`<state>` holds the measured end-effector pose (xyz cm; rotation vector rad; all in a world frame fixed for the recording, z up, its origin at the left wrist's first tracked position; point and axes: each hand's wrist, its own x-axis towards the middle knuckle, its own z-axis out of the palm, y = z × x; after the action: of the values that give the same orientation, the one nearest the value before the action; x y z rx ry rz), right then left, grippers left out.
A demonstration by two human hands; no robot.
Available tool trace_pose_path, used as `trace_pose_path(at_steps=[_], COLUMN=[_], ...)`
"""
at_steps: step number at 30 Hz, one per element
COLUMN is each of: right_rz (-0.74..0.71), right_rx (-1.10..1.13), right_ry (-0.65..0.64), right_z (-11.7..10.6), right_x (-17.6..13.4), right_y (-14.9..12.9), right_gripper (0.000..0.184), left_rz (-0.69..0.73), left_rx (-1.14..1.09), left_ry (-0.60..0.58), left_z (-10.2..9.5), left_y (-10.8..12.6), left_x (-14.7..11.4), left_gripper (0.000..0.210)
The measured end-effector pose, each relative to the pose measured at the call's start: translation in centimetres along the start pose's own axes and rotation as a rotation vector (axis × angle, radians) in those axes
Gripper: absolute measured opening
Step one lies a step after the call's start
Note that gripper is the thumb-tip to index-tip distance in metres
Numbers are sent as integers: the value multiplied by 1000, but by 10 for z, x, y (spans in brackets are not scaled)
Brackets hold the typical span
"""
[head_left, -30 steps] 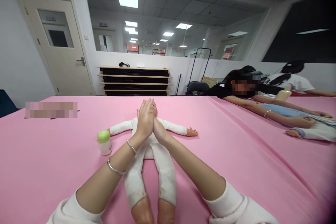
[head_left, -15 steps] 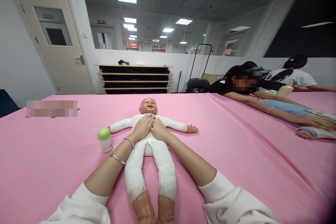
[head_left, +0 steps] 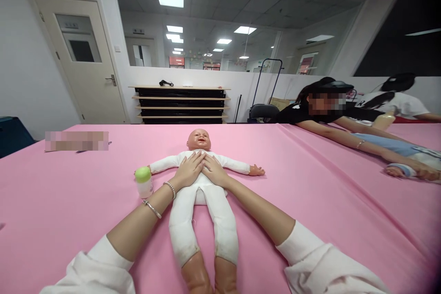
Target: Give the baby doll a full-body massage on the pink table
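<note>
A baby doll (head_left: 203, 195) with a white cloth body lies on its back on the pink table cover (head_left: 303, 183), head away from me and arms spread. Flat on its chest rests my left hand (head_left: 189, 168), fingers stretched out and holding nothing. My right hand (head_left: 214, 171) lies open beside it on the same chest, the fingertips of both hands close together near the doll's neck. Beside the doll's arm on the left stands a small bottle (head_left: 144, 183) with a green cap, near my left forearm.
At the right, another person (head_left: 310, 112) reaches over a doll in blue clothing (head_left: 382, 143); a further person (head_left: 399, 98) is behind. A blurred flat item (head_left: 76, 141) lies at the table's far left. Low shelves (head_left: 181, 103) and a chair (head_left: 263, 111) stand beyond the table.
The view has shifted slightly, so everything sits a little further right. My hands stay on the doll's chest, their fingers now a little more spread and the wrists slightly farther apart.
</note>
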<state>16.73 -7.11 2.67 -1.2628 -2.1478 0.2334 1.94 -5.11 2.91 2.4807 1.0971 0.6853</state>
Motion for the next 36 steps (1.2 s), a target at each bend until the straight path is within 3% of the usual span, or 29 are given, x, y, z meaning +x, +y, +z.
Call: trace_pose_path(at_steps=[9,16,28,33,36], right_rz=[6,12,172,228,229], right_rx=[-43,-38,-35,-1,53], right_ry=[-117,-95,-76,-70,-1], right_z=[-1,-1,-7,-6,-4], right_x=[-6,-9,-23,-32,-33], right_y=[13,13,20,32,35], right_gripper=[52,50,54,58,57], left_rz=[13,12,-48,-75,-96], left_rx=[-30,-76,-48,-97,-170], left_ry=[19,24,47,122,173], left_z=[4,7,8,10,12], left_y=[-6,-12,-14,-27,-35], left_x=[-5,-6,-7,-11,-15], left_gripper=[53,55,51,48,47])
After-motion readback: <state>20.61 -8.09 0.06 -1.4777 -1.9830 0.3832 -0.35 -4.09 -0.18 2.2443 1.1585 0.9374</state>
